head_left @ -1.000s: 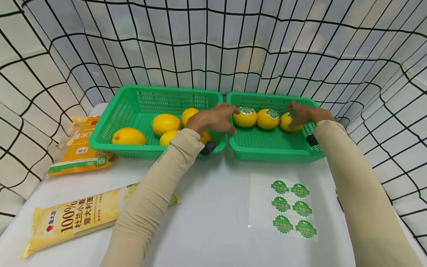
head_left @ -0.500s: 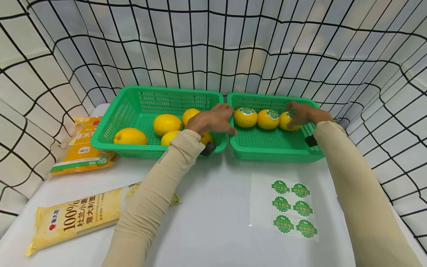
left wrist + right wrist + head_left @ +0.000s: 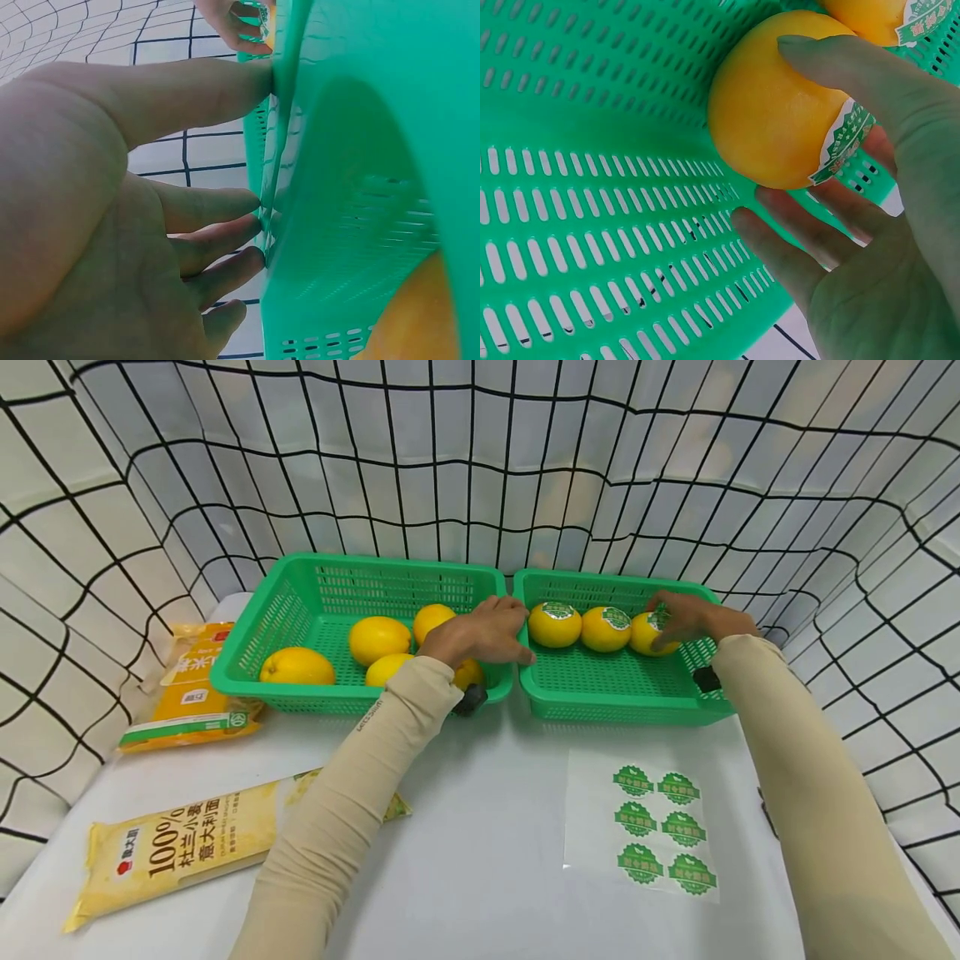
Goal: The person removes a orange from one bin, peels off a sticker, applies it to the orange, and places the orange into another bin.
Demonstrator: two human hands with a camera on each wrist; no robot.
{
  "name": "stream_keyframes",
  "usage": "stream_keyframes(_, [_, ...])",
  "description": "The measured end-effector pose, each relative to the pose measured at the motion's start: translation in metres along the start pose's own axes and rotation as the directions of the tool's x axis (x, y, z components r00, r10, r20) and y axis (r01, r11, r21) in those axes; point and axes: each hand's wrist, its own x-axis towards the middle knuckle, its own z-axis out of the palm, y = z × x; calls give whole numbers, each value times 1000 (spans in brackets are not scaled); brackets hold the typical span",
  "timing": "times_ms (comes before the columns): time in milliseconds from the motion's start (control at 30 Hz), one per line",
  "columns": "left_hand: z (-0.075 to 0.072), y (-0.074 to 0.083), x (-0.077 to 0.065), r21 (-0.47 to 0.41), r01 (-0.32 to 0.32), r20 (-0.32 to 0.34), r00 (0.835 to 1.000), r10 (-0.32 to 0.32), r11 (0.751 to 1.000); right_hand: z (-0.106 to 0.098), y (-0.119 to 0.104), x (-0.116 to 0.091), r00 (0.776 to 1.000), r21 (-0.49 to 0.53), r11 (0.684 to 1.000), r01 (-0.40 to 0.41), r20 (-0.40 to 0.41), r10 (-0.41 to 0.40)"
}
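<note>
My right hand point(image 3: 692, 617) holds a stickered lemon point(image 3: 769, 112) at the right end of the smaller green basket point(image 3: 622, 710). The thumb lies over the lemon and the other fingers are around its far side. Two more lemons, each with a green label on top, sit in a row to its left. My left hand point(image 3: 483, 633) is at the right wall of the larger green basket point(image 3: 281, 585), its fingertips touching the rim in the left wrist view. Nothing is held in it. Several unlabelled lemons point(image 3: 378, 641) lie in that basket, partly hidden by my left arm.
A sheet of green stickers point(image 3: 588, 822) lies on the white table in front of the smaller basket. A yellow pasta packet point(image 3: 217, 831) lies front left, partly under my left sleeve. Beside the larger basket is an orange bag point(image 3: 187, 697). Black netting surrounds the table.
The whole head view has shifted slightly to the right. Both hands keep their places at the baskets, and the labelled lemons stay in their row.
</note>
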Motion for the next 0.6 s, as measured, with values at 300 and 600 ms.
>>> stream_keyframes(300, [-1,2,-1,24,-6,-8,1000,7,1000,1,2,2,1000,-20,1000,-4,3,4])
stream_keyframes(600, [0,4,0,19,-1,-5,1000,1,1000,3,0,-2,1000,-41,999,-10,0,10])
